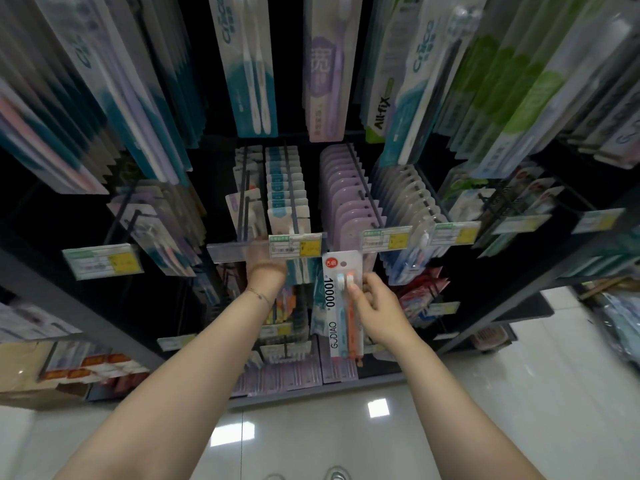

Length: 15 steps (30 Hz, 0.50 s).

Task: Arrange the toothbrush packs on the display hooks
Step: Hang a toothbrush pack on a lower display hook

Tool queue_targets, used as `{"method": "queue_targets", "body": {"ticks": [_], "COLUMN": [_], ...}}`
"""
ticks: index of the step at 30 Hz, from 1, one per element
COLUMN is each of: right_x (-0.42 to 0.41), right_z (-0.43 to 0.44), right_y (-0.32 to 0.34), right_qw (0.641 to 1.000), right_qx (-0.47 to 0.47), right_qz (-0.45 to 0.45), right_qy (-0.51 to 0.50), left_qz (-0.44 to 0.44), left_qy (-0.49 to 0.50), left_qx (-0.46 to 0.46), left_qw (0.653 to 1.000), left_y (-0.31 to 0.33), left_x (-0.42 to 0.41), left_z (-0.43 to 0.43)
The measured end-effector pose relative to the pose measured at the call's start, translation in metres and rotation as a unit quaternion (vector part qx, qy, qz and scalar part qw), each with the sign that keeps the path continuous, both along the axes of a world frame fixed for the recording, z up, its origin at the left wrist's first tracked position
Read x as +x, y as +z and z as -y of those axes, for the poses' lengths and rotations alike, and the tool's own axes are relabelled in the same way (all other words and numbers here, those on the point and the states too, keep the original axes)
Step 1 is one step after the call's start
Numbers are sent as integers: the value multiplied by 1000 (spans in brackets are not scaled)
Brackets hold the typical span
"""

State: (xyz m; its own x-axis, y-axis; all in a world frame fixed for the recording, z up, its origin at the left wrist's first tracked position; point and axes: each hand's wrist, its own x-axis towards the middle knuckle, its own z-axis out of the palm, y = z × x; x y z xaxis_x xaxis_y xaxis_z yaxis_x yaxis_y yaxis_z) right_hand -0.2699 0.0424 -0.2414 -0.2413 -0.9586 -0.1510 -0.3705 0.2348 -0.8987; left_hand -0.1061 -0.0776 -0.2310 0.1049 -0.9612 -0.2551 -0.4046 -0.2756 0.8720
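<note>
The right hand (377, 306) grips the white card toothbrush pack (334, 306) by its right edge. The thumb (354, 289) lies on the front just below the brush heads, and the other fingers curl behind the card. The pack stands upright, immediately left of this hand and in contact with it. Its top edge sits just under the clear plastic price-label rail (232, 252). It is in front of the row of lilac round-topped packs (341, 202) strung on a dark metal display hook (364, 181). Whether the pack's hang hole is on that hook cannot be determined.

Pack appearance: white card with a red round logo at the upper left and a grey hole beside it. "10000" and "GUDIAO" are printed sideways along the left side. It holds two brushes side by side, one pale blue and one orange, heads upward.

The left hand (266, 268) is raised to the left of the pack, apart from it and behind the rail. Its fingers are obscured, so its grip cannot be told. A thin bracelet (258, 294) circles that wrist.

A row of teal-and-white packs (285, 181) hangs just left of the lilac row.
</note>
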Motion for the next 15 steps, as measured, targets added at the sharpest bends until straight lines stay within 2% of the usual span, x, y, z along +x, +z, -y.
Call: {"method": "queue_targets", "body": {"ticks": [4, 7, 10, 15], "right_x": [2, 4, 5, 3], "right_z": [-2, -6, -11, -19], "right_y": [-1, 2, 3, 7], "right_qw": [1000, 1000, 999, 998], "right_qx": [-9, -19, -28, -41], "right_qz": [2, -1, -2, 2], "right_qy": [-2, -11, -26, -44], "left_qz": [-59, -53, -45, -81], "left_qy": [-49, -186, -294, -357], "left_qx": [-9, 39, 44, 2], "left_qw": [997, 980, 954, 931], "left_y": [-18, -23, -20, -10], "left_x": [10, 14, 10, -10], "left_z": [-15, -31, -43, -50]}}
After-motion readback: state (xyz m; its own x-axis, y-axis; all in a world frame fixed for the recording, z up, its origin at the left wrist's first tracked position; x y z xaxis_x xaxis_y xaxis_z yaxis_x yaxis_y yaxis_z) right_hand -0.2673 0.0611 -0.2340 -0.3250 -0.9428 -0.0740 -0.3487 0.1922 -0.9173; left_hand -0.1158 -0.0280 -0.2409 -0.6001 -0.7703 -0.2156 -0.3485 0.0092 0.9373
